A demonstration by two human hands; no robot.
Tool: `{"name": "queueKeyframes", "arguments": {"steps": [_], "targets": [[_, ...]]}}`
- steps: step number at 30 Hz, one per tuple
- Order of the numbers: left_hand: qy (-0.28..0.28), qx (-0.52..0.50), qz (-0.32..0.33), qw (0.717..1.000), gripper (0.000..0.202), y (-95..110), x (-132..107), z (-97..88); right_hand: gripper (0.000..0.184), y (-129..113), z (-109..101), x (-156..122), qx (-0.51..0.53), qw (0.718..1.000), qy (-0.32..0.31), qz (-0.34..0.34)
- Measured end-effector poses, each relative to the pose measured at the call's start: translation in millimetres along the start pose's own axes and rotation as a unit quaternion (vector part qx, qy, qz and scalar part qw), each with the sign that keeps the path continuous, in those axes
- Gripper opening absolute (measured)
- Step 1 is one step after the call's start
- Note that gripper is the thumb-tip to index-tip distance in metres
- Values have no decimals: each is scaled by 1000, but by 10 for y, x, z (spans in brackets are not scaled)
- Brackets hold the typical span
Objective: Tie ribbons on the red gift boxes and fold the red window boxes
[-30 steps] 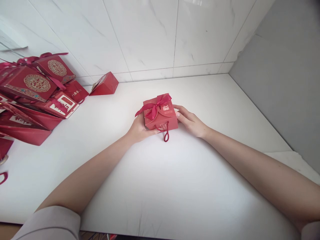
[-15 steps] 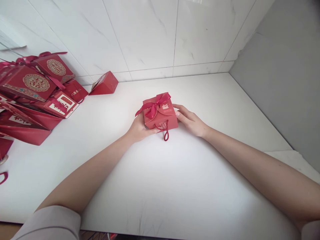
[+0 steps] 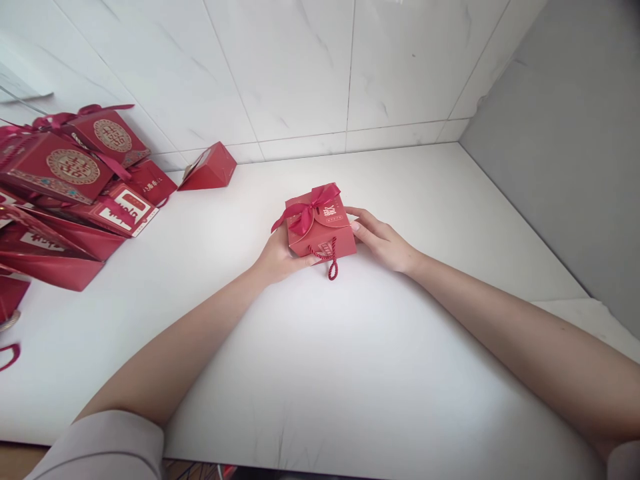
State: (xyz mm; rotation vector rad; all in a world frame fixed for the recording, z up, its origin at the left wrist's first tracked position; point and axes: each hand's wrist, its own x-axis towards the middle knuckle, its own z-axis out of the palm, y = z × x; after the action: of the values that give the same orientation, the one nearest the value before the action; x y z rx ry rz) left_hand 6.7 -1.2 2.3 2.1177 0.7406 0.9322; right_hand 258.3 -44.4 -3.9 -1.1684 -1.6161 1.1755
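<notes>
Gripping gift box (image 3: 320, 227), left hand (image 3: 277, 259) fingertips hidden

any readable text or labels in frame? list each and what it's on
"囍": gold round emblems on two large red boxes, left pile.
Small red box between left hand and right hand: gold character on flap, too blurred to read.
White-labelled box: red print, too small.
Flat red box: pale print, too small.

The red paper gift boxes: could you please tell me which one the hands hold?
The small red cardboard box with a ribbon bow, held between left hand and right hand; the other boxes lie far left.
</notes>
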Motion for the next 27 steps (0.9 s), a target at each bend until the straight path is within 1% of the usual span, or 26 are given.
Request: {"name": "queueKeyframes", "arguments": {"steps": [5,15,22,27], "targets": [[1,6,7,1000,52,3,5,4,60,-13,6,-1,-3,1000,2,5],[-2,3,-18,1000,51,26,8,4,61,-21,9,-9,1,1000,0,3],[-3,-2,-41,999,60,30,2,-1,62,-40,4,-10,-5,1000,2,5],[0,5,-33,999,55,39,10,6,61,-25,2,-4,-2,1000,0,6]]}}
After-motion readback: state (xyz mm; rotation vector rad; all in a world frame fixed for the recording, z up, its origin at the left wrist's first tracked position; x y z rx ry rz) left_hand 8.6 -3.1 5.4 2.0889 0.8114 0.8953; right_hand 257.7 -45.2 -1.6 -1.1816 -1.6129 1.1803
